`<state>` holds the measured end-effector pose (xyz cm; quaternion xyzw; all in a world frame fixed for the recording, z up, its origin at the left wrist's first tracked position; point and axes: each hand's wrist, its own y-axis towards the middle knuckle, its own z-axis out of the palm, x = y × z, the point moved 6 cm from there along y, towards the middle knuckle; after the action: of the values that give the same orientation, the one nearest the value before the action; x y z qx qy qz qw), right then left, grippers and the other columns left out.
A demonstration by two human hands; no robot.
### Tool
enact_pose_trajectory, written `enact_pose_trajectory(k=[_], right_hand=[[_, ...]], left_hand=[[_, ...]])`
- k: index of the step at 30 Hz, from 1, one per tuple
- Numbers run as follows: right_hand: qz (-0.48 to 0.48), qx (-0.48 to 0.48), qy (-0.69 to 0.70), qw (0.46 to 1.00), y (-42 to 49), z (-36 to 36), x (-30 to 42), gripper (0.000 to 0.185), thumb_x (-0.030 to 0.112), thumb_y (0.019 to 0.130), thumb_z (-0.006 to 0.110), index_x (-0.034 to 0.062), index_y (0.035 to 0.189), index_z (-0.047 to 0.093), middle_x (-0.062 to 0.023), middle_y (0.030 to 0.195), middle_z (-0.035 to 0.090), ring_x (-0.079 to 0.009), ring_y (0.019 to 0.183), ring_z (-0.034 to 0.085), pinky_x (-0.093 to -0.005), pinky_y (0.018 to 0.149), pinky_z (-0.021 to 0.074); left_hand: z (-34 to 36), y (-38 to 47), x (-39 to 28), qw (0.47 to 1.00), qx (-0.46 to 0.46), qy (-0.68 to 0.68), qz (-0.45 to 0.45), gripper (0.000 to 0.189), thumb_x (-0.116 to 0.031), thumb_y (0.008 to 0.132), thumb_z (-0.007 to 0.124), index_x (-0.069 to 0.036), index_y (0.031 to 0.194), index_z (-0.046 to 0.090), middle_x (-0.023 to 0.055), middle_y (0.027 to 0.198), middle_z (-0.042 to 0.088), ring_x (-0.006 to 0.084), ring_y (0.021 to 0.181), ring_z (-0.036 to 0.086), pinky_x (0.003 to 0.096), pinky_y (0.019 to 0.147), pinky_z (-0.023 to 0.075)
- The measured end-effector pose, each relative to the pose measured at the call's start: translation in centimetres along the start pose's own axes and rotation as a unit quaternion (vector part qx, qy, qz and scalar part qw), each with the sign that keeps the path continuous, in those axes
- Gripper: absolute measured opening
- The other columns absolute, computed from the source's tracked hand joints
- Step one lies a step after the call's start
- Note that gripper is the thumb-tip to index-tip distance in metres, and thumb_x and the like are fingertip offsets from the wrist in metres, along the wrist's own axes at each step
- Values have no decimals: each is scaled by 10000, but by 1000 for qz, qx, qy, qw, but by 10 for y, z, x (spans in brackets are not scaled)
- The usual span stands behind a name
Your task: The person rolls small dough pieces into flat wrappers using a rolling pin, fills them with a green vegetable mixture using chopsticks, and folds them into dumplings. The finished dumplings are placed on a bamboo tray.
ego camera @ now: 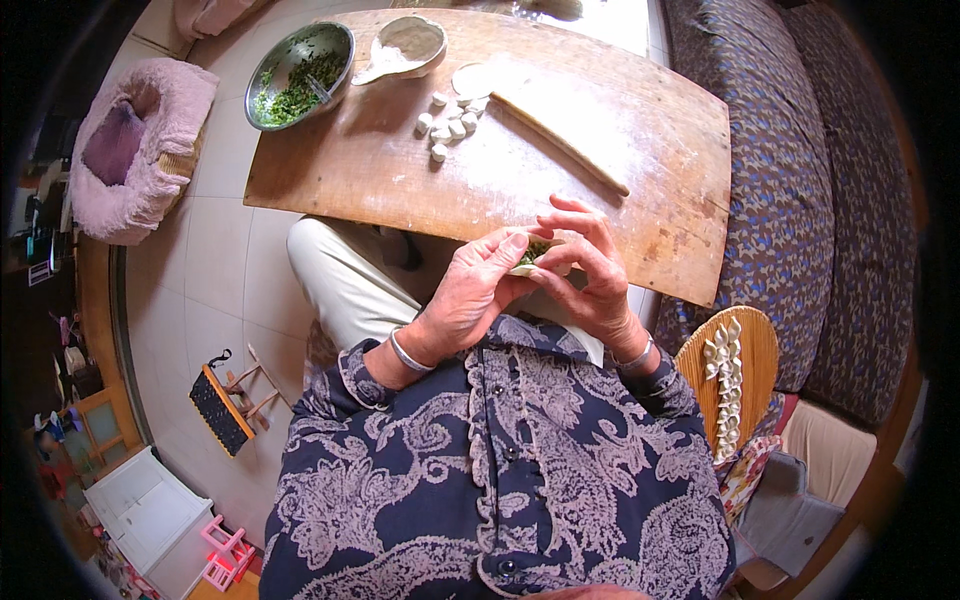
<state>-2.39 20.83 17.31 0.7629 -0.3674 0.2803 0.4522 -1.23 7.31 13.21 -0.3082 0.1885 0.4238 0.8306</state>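
Between both hands, just off the near edge of the wooden board table (360,180), is a dumpling wrapper with green filling (534,253). My left hand (480,274) cradles it, thumb along its rim. The thumb and fingers of my right hand (589,266) pinch its right side; the filling still shows between the wrapper's edges. Beyond, on the table, lie several small dough pieces (456,129) and a wooden rolling pin (559,142). A pale dough round (471,79) lies at the pin's far end, partly washed out by glare.
A steel bowl of chopped green filling (300,75) and a bowl of flour (409,45) stand at the far left. Rows of shaped dumplings (726,390) rest on a round tray (690,352) at right, beside a patterned sofa (765,187). A small stool (225,409) stands left.
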Motion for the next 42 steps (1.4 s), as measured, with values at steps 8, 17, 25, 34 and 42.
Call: enact_pose_trajectory(k=[8, 17, 25, 34, 42], right_hand=[[67, -37, 72, 995, -4, -1, -12, 154, 45, 790, 773, 51, 906, 672, -160, 1162, 628, -284, 1091, 634, -385, 900, 513], [74, -36, 52, 995, -6, 1, -16, 140, -5, 846, 726, 8, 948, 632, -157, 1123, 605, -260, 1084, 630, -370, 922, 519], [62, -99, 60, 991, -1, 6, -17, 150, 10, 812, 752, 12, 919, 647, -145, 1058, 631, -255, 980, 646, -354, 835, 527], [36, -56, 39, 997, 7, 6, -15, 201, -43, 824, 730, 6, 991, 630, -141, 1099, 591, -233, 1027, 655, -333, 857, 547], [2, -26, -16, 1000, 18, 6, -6, 238, -16, 817, 731, 15, 1052, 701, -136, 1061, 673, -264, 1011, 669, -366, 875, 547]], left_hand=[[3, -3, -5, 997, 39, 73, 7, 399, -196, 1022, 567, -6, 1370, 516, 37, 1256, 601, 102, 1121, 566, 276, 980, 468], [0, -3, -9, 942, 38, 316, 106, 368, -127, 1010, 578, 9, 1350, 543, 67, 1280, 609, 109, 1106, 561, 246, 958, 458], [6, -4, -26, 871, 1, 414, 266, 288, -84, 990, 596, 13, 1261, 616, 114, 1226, 640, 172, 1123, 605, 289, 941, 505], [-9, -1, -17, 949, 10, 242, 202, 222, -19, 976, 598, -7, 1198, 594, 80, 1199, 640, 126, 1101, 611, 246, 950, 507], [-17, 2, -18, 939, 18, 244, 240, 235, -10, 956, 628, -35, 1181, 565, 66, 1174, 644, 123, 1115, 605, 245, 942, 504]])
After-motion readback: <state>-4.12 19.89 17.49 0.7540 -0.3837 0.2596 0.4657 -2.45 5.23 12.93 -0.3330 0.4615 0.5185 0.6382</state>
